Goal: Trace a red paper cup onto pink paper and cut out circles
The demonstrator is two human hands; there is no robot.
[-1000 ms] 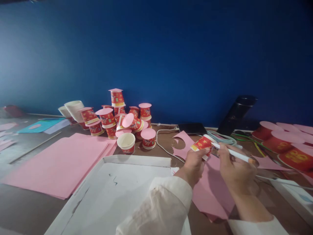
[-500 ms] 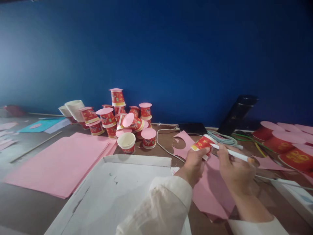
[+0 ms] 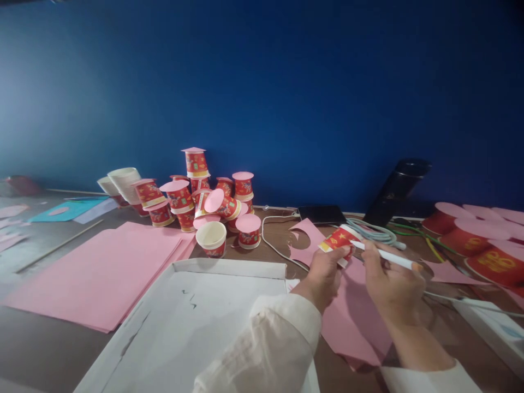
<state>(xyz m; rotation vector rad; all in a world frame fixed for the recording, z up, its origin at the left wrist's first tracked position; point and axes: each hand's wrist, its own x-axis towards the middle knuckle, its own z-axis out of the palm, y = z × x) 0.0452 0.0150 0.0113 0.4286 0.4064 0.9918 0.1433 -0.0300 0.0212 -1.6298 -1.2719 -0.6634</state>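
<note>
My left hand is closed around a red paper cup with yellow marks, tilted on its side above the pink paper. In my right hand is a white pen, pinched between thumb and fingers. The pen's tip points left and lies at the cup, near its white edge; whether it touches cannot be made out. Pink cut-out scraps lie behind my left hand.
Red cups with pink discs are stacked at the middle back, near an upright cup. A white box lid and pink sheets lie left. Coiled cable, black bottle and larger red tubs are right.
My right hand and the pen have shifted very slightly left. Both hands keep their hold.
</note>
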